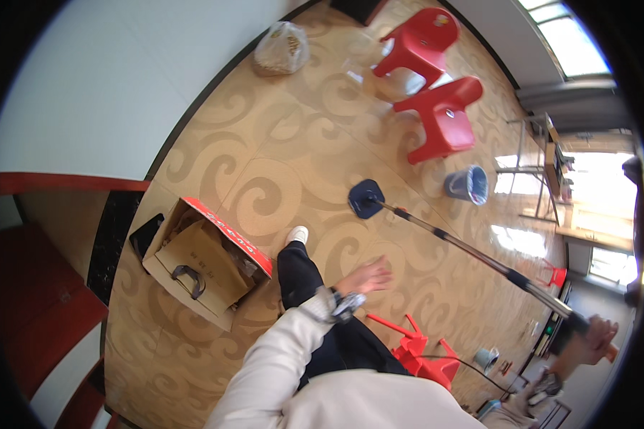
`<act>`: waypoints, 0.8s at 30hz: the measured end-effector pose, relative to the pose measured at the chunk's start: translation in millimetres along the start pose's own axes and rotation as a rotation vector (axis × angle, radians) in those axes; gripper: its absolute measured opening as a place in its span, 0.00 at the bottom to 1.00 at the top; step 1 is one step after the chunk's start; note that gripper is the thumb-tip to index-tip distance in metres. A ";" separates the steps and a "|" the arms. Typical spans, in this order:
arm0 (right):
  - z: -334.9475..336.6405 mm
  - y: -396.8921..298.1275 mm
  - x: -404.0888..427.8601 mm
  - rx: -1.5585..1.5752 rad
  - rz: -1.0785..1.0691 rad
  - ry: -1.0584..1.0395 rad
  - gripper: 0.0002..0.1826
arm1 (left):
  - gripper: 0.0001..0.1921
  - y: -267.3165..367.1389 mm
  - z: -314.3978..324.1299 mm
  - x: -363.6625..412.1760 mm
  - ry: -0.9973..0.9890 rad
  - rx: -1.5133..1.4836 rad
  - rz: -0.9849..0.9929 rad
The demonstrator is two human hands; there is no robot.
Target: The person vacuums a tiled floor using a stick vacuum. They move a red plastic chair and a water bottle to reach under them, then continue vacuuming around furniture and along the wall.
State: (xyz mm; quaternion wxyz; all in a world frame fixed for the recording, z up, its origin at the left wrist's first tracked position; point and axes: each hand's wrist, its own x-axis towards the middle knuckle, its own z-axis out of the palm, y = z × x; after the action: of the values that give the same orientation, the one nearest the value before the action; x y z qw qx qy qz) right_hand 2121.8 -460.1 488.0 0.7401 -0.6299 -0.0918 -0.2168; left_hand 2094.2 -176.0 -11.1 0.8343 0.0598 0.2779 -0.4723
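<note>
My left hand [369, 276] hangs in front of my body with its fingers apart and nothing in it. Far to the right, my right hand [598, 338], somewhat blurred, is closed around the upper end of a telescopic metal mop pole [475, 251]. The pole slants across the view to a flat dark-blue mop head [366, 199], which rests on the patterned floor [268, 182]. One white shoe [298, 235] shows below my dark trouser leg, left of the mop head.
To my left stands an open cardboard box [204, 263]. Red plastic chairs [443, 120] and a lined waste bin [466, 185] stand beyond the mop. Red plastic furniture [426, 362] is close by my right leg. A filled plastic bag [282, 48] sits by the wall.
</note>
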 end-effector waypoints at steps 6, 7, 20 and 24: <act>93.4 -12.6 -137.7 -0.321 -0.262 -0.221 0.12 | 0.15 -71.9 176.3 58.6 0.116 -0.449 -0.200; 95.3 -19.9 -143.9 -0.179 -0.233 -0.337 0.18 | 0.12 -87.1 188.7 52.3 0.352 -0.281 -0.156; 83.6 21.8 -109.8 0.232 -0.249 -0.499 0.17 | 0.13 18.5 161.3 -37.9 0.313 -0.477 0.178; 131.9 93.3 -44.0 0.234 0.010 -0.412 0.15 | 0.12 127.2 120.4 -63.9 0.256 -0.587 0.365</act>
State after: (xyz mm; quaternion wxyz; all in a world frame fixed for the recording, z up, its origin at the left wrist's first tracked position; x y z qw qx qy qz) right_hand 2141.6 -312.4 411.7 0.7750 -0.5711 -0.2622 -0.0678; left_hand 2222.3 -101.9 102.4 0.8449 -0.0747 0.4886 -0.2045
